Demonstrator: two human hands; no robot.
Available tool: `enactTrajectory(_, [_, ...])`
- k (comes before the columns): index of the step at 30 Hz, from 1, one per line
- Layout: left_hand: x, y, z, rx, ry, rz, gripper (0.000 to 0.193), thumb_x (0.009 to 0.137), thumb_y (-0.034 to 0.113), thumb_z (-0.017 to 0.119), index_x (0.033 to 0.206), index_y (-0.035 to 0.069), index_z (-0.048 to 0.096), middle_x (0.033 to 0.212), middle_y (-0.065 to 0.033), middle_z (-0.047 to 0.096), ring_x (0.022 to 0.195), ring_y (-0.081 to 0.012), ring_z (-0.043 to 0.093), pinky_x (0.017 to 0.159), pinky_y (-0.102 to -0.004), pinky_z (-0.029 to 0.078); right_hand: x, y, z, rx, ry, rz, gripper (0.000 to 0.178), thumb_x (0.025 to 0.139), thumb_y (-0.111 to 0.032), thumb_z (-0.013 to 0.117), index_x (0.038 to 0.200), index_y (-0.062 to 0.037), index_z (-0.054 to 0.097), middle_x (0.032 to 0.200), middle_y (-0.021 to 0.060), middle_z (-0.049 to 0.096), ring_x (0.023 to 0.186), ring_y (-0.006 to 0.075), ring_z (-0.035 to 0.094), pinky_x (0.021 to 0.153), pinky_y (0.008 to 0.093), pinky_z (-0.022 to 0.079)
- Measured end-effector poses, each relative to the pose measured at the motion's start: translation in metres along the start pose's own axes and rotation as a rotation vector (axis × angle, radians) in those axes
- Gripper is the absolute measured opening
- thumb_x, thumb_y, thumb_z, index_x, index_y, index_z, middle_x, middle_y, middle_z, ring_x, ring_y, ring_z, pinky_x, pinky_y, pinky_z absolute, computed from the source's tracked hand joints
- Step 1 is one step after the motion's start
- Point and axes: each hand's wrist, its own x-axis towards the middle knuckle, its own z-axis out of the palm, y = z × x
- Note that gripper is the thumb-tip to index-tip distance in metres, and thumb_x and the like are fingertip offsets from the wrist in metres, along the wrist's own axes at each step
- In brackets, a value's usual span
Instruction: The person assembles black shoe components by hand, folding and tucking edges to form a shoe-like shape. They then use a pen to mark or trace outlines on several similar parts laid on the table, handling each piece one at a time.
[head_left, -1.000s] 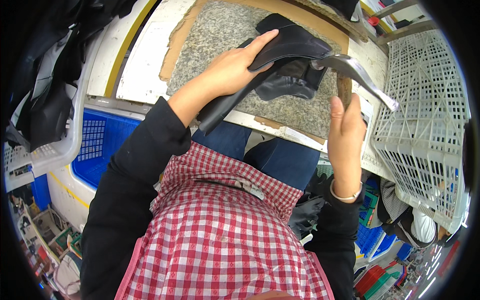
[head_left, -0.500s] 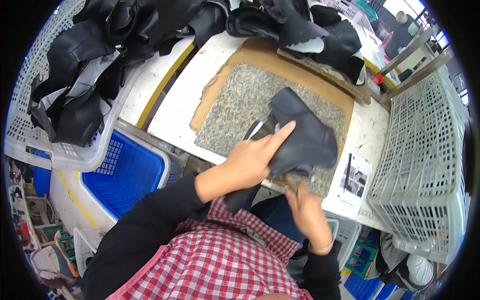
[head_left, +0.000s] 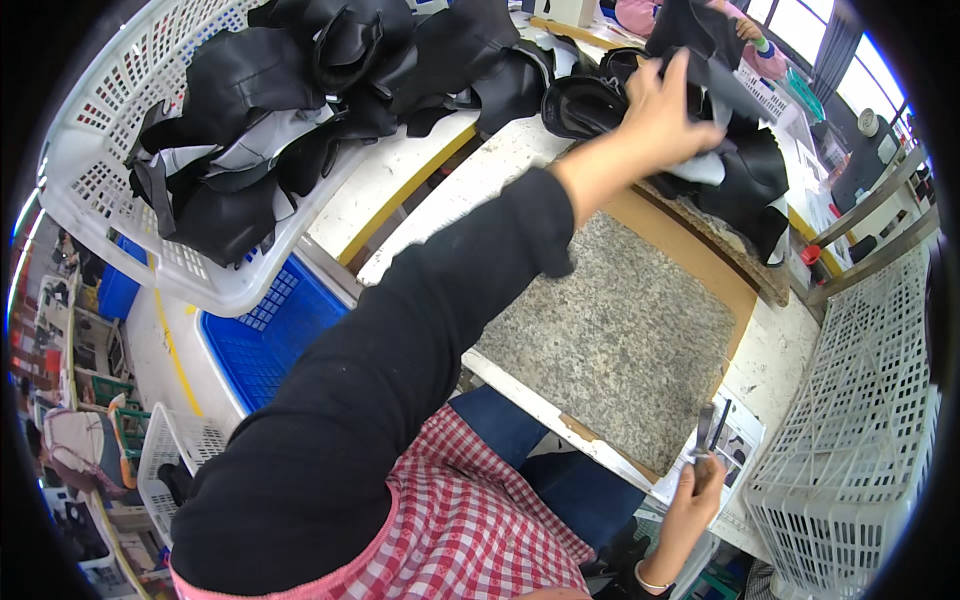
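The black-sleeved left arm runs as a long diagonal from the lower left of the frame up through its middle, its bare forearm leading to the left hand above and right of centre, fingers spread apart (a touch blurred) and thumb out to the right. At the lower right, the right hand is curled closed, with the right wrist bent low near the bottom edge.

Slab on cardboard, basket left, crate right, pieces piled behind
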Motion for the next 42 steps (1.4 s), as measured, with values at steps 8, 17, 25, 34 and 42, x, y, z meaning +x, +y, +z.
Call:
enactTrajectory(8, [-0.100, -0.095, 0.071, 0.015, -0.014, -0.371, 0.147, 0.069, 0.033, 0.095, 0.162, 0.023, -0.018, 0.150, -0.0482, 0.013, 0.129, -0.0644, 0.043, 0.110, -0.0537, 0.044, 0.039, 0.077, -0.053, -0.255, 0.162, 0.151, 0.044, 0.099, 0.001, 0.052, 0.143, 0.0015, 0.049, 0.135, 0.0185, 0.059, 0.122, 0.0272, 0.060, 0.103, 0.0365, 0.046])
enactTrajectory(17, [0.095, -0.148, 0.159, 0.316, -0.605, -0.137, 0.077, 0.099, 0.044, 0.064, 0.163, 0.019, 0.028, 0.153, -0.0325, 0.043, 0.136, -0.0530, 0.047, 0.113, -0.0463, 0.041, 0.074, 0.134, -0.056, -0.453, 0.230, 0.095, 0.051, 0.100, -0.001, 0.048, 0.151, 0.0004, 0.043, 0.146, 0.0200, 0.052, 0.132, 0.0325, 0.054, 0.112, 0.0404, 0.041])
enactTrajectory(25, [0.079, -0.216, -0.060, 0.907, 0.087, 0.110, 0.028, 0.080, 0.027, 0.074, 0.102, 0.010, 0.078, 0.104, -0.0139, 0.075, 0.094, -0.0302, 0.074, 0.085, -0.0418, 0.059, 0.103, 0.113, -0.052, -0.745, 0.175, -0.115, 0.043, 0.104, -0.011, 0.052, 0.144, 0.0025, 0.050, 0.147, 0.0213, 0.051, 0.134, 0.0384, 0.049, 0.112, 0.0468, 0.038])
enactTrajectory(34, [0.083, -0.257, -0.275, 0.422, -0.291, -0.567, 0.059, 0.081, 0.037, 0.084, 0.117, -0.007, 0.070, 0.105, -0.0145, 0.076, 0.092, -0.0215, 0.072, 0.080, -0.0357, 0.054, 0.082, 0.080, 0.021, -0.555, -0.049, -0.326, 0.044, 0.089, 0.000, 0.063, 0.133, -0.0052, 0.064, 0.140, 0.0178, 0.060, 0.130, 0.0375, 0.053, 0.113, 0.0461, 0.038])
enactTrajectory(42, [0.003, -0.086, -0.253, -0.488, 0.017, -0.228, 0.026, 0.090, 0.009, 0.077, 0.112, -0.003, 0.071, 0.099, -0.0108, 0.076, 0.087, -0.0174, 0.073, 0.079, -0.0303, 0.059, 0.109, 0.098, 0.027, -0.617, 0.190, -0.332, 0.027, 0.090, -0.004, 0.065, 0.116, -0.0094, 0.066, 0.108, 0.0171, 0.063, 0.101, 0.0397, 0.062, 0.084, 0.0463, 0.053])
